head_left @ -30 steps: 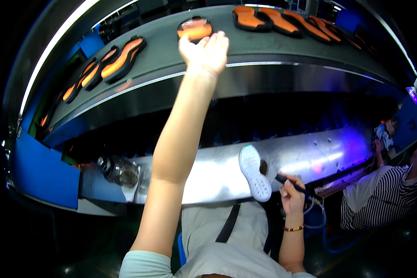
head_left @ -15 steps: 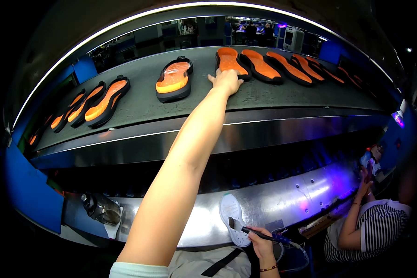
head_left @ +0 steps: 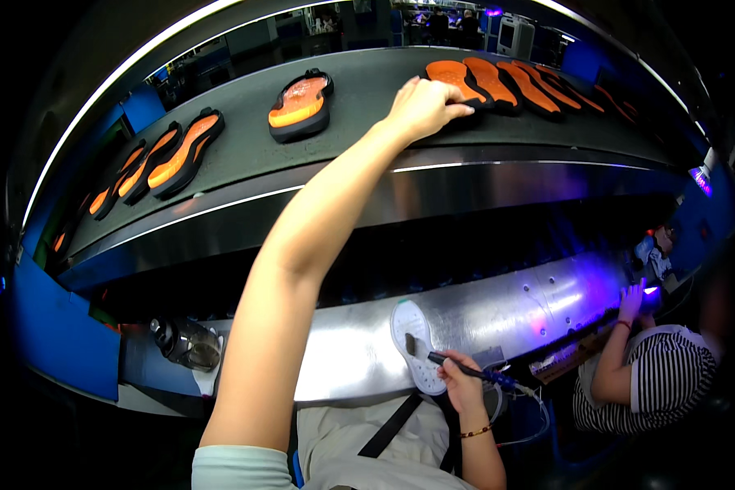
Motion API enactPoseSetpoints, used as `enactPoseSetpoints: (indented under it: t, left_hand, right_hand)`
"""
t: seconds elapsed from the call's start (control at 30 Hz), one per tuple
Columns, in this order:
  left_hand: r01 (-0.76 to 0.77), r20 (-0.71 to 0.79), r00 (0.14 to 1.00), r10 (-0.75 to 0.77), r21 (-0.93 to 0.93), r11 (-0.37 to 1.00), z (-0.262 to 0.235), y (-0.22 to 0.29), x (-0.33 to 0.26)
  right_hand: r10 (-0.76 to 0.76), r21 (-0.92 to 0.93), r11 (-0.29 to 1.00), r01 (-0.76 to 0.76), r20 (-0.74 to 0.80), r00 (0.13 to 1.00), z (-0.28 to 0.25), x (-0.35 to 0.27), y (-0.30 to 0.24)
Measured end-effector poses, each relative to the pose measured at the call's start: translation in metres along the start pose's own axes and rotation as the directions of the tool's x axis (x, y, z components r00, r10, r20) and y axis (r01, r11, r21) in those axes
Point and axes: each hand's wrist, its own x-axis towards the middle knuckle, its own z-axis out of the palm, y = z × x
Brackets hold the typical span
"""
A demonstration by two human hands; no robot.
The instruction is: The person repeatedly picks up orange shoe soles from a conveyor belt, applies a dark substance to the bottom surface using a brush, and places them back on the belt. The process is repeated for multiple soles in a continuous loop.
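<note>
My left hand (head_left: 427,109) reaches across to the far conveyor belt. Its fingers are curled at the near-left edge of an orange and black shoe sole (head_left: 452,75), gripping it; the hand hides part of that edge. Low in the middle, my right hand (head_left: 463,381) holds a brush (head_left: 447,360) by its dark handle. The bristles lie over a white shoe sole (head_left: 424,369) with a dotted surface, which rests on the metal ledge near my lap.
Several more orange and black soles (head_left: 185,153) lie along the belt (head_left: 367,98). A dark bottle (head_left: 189,343) stands on the ledge (head_left: 343,343) at left. At right sits a co-worker in a striped top (head_left: 670,380), under a purple lamp (head_left: 701,179). A cable (head_left: 539,408) hangs beside my right hand.
My left hand has shifted right, and the sole under it now sits closer against its right-hand neighbour. My right hand keeps the brush over the white sole. The view has tilted slightly.
</note>
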Motion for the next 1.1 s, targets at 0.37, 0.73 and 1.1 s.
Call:
enactPoseSetpoints:
  t: [0.37, 0.73, 1.1]
  left_hand:
    - [0.297, 0.502, 0.752, -0.427, -0.837, -0.460, -0.062, 0.058, -0.209]
    - [0.119, 0.448, 0.867, -0.220, -0.613, -0.781, -0.017, 0.081, -0.375]
    - [0.115, 0.580, 0.575, -0.577, -0.755, -0.645, 0.030, 0.085, -0.399]
  right_hand:
    - [-0.055, -0.136, 0.990, 0.022, -0.249, 0.967, -0.019, -0.002, -0.001]
    - [-0.116, -0.124, 0.987, 0.100, -0.131, 0.985, -0.010, 0.011, -0.024]
    - [-0.018, -0.454, 0.870, 0.190, 0.357, 0.934, 0.095, 0.027, -0.027]
